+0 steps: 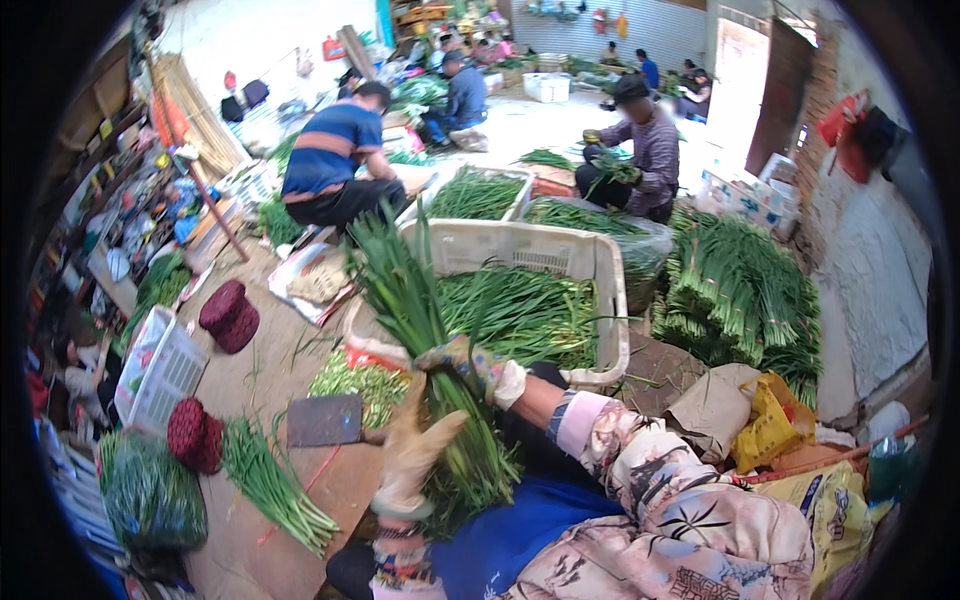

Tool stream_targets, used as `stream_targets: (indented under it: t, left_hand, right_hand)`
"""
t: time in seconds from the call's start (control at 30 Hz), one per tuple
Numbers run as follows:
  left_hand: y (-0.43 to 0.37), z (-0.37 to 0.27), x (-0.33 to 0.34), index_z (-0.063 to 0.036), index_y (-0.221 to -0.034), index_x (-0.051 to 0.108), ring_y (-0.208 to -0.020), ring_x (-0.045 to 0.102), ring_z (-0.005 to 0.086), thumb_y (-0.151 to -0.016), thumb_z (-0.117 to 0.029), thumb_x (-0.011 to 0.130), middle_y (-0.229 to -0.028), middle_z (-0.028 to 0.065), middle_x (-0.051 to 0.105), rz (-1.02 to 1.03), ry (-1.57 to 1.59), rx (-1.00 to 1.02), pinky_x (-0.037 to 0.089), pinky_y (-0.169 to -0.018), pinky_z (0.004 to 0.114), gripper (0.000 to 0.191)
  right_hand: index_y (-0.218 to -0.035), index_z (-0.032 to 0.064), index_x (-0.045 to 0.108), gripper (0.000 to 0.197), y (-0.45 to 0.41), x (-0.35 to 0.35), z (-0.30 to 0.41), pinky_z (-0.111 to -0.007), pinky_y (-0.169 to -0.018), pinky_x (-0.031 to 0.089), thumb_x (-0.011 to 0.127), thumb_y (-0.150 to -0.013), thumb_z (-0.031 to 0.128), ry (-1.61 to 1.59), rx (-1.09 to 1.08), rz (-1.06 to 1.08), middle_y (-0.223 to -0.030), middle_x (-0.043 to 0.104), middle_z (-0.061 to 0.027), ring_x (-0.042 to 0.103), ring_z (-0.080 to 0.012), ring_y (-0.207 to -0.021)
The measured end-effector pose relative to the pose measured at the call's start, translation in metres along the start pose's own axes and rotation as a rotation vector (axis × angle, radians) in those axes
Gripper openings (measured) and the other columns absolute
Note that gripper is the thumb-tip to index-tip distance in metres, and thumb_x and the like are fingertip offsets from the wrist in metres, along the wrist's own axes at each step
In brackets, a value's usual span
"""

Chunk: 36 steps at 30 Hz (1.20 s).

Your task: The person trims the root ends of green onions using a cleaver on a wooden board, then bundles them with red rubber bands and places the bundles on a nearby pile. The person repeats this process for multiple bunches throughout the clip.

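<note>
In a patterned glove, my right hand (469, 367) grips a thick bundle of long green leafy stalks (442, 397), probably garlic chives, held tilted above my lap. My left hand (412, 450), in a tan glove, is raised at the bundle's left side with fingers spread. Left of it a cleaver (324, 420) with a broad dark blade rests by a pile of cut stalk ends (364, 386). A smaller bunch of chives (277, 480) lies on the brown board (322, 487). Behind my hands stands a white plastic crate (615, 300) holding loose chives.
Tied chive bundles (735, 277) are stacked at the right. Two patterned dark red hats (229, 316) and a white basket (161, 375) are on the left. A co-worker in a striped shirt (330, 150) and another in a checked shirt (652, 150) sit beyond the crates.
</note>
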<state>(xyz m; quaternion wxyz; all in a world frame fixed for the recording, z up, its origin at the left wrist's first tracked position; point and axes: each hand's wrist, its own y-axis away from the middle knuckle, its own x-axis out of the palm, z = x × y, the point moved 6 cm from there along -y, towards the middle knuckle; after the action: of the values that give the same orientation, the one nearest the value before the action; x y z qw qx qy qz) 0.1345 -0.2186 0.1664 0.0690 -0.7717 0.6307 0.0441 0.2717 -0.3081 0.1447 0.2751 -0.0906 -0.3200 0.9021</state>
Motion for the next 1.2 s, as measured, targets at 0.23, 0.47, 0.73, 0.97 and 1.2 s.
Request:
stream_targets:
  t: [0.23, 0.47, 0.73, 0.97, 1.2]
  left_hand:
    - [-0.006, 0.014, -0.069, -0.004, -0.13, 0.052, -0.106, 0.059, 0.0199, -0.089, -0.022, 0.068, -0.121, 0.0082, 0.06, -0.104, 0.544, 0.057, 0.049, -0.089, 0.03, 0.047]
    - [0.004, 0.001, -0.097, -0.0029, -0.136, 0.044, -0.083, 0.06, 0.0182, -0.086, -0.033, 0.07, -0.083, 0.0042, 0.059, 0.047, 1.194, 0.116, 0.049, -0.095, 0.042, 0.064]
    - [0.025, 0.036, -0.052, -0.0009, -0.144, 0.029, -0.134, 0.036, 0.0362, -0.082, -0.047, 0.068, -0.144, 0.0174, 0.04, 0.011, 1.235, 0.256, 0.027, -0.112, 0.051, 0.087]
    - [0.029, 0.148, -0.023, -0.0041, -0.125, 0.053, -0.099, 0.06, 0.0274, -0.082, -0.037, 0.073, -0.112, 0.0126, 0.063, -0.15, 1.496, 0.001, 0.051, -0.091, 0.045, 0.058]
    - [0.023, 0.167, -0.025, -0.0064, -0.133, 0.049, -0.119, 0.053, 0.0297, -0.082, -0.036, 0.073, -0.131, 0.0107, 0.055, -0.04, 1.558, 0.045, 0.043, -0.103, 0.049, 0.064]
  right_hand:
    - [-0.112, 0.0045, 0.065, 0.028, -0.014, 0.022, 0.02, -0.035, -0.094, 0.045, 0.051, -0.094, 0.021, -0.082, -0.148, 0.183, -0.117, 0.063, -0.0113, 0.059, -0.0247, -0.106]
    - [-0.107, 0.0018, 0.064, 0.021, -0.047, 0.05, -0.042, -0.027, -0.076, 0.052, 0.052, -0.092, 0.01, 0.457, 0.139, 0.257, -0.107, 0.065, -0.0108, 0.062, -0.0186, -0.092]
    - [-0.099, 0.0028, 0.066, 0.017, 0.001, 0.075, -0.03, -0.025, -0.071, 0.052, 0.06, -0.091, 0.017, -0.082, 0.845, 0.415, -0.101, 0.066, -0.0089, 0.061, -0.0133, -0.09]
    - [-0.105, 0.0058, 0.068, 0.03, 0.062, 0.102, -0.021, -0.023, -0.069, 0.053, 0.06, -0.093, 0.032, -0.38, 1.162, 0.342, -0.1, 0.068, -0.0031, 0.062, -0.0056, -0.082]
    - [-0.126, 0.0075, 0.058, 0.054, 0.069, 0.055, -0.022, -0.024, -0.063, 0.053, 0.049, -0.095, 0.051, -0.448, 1.091, -0.088, -0.098, 0.068, -0.0025, 0.063, -0.0103, -0.072]
